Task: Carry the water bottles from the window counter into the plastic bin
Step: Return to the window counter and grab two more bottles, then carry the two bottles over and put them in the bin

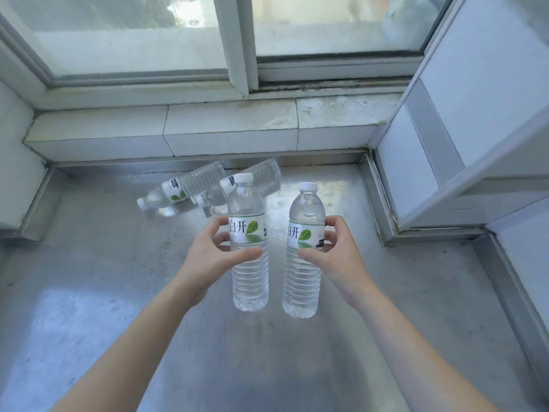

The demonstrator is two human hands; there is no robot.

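Note:
My left hand (212,257) grips a clear water bottle (249,281) upright around its white label with a green leaf. My right hand (335,254) holds a second, matching bottle (301,281) the same way, slightly tilted. Both bottles have white caps and hang just above the steel counter (118,292). Behind them two more water bottles lie on their sides near the back: one (181,190) to the left, the other (261,176) partly hidden behind the bottle in my left hand. No plastic bin is in view.
A tiled ledge (208,129) and a sliding window (237,40) run along the back of the counter. White panelled walls close in at the left (15,144) and right (460,114). A raised steel lip borders the counter on the right.

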